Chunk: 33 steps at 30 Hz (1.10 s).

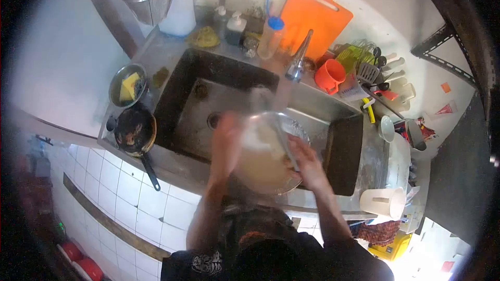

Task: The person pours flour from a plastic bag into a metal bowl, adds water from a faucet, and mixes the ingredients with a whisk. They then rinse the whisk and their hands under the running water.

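Observation:
A large round metal bowl with cloudy, pale contents is over the right part of the double sink. My right hand is closed around a long flat utensil that slants across the bowl's right side. My left hand is at the bowl's left edge, smeared by motion; its fingers cannot be made out. Just behind the bowl, the faucet points down toward it.
On the left counter are a small bowl with a yellow sponge and a blackened pan. Behind the sink stand a bottle, an orange board and a red mug. A white pitcher stands at right.

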### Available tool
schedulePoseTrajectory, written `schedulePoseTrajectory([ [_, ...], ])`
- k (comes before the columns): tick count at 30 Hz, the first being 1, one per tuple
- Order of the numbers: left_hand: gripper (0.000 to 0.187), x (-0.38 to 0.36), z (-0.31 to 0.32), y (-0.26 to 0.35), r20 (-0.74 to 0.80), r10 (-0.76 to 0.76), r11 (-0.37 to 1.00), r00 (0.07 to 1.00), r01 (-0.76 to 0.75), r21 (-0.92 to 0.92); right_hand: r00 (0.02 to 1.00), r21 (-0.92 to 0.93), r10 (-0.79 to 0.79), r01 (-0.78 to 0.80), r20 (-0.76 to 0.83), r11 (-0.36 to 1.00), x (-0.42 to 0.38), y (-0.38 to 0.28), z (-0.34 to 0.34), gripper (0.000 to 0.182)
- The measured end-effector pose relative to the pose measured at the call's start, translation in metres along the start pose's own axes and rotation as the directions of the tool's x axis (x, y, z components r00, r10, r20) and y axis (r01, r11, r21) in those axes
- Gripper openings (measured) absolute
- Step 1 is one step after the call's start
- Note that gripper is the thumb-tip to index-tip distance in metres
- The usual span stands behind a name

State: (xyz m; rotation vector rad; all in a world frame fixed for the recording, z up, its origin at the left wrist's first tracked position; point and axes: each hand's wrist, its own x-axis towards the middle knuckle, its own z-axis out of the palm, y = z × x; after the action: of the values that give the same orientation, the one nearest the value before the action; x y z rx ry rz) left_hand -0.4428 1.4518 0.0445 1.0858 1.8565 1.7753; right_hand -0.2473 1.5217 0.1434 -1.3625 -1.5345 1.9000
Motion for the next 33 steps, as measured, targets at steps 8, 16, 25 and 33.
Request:
schedulePoseTrajectory([
  [8, 0.044, 0.123, 0.005, 0.023, 0.281, -0.479, 0.683, 0.831, 0.555, -0.474, 0.804, -0.24, -0.46, 0.564, 0.377, 0.79, 0.094, -0.011, -0.003, 0.035],
  [16, 0.058, 0.163, -0.006, -0.011, 0.229, -0.4, 0.862, 0.887, 0.449, -0.234, 0.68, -0.656, -0.71, 0.453, -0.183, 0.604, 0.33, 0.037, -0.15, 0.048],
  [25, 0.057, 0.166, 0.037, -0.044, 0.419, -0.26, 0.965, 0.87, 0.252, 0.076, 0.811, -0.611, -0.548, 0.332, -0.205, 0.719, 0.38, 0.036, -0.119, 0.039],
  [33, 0.046, 0.157, 0.055, -0.068, 0.558, -0.278, 0.928, 0.782, 0.368, -0.052, 0.853, -0.741, -0.519, 0.382, 0.052, 0.552, 0.368, 0.074, -0.123, 0.074],
])
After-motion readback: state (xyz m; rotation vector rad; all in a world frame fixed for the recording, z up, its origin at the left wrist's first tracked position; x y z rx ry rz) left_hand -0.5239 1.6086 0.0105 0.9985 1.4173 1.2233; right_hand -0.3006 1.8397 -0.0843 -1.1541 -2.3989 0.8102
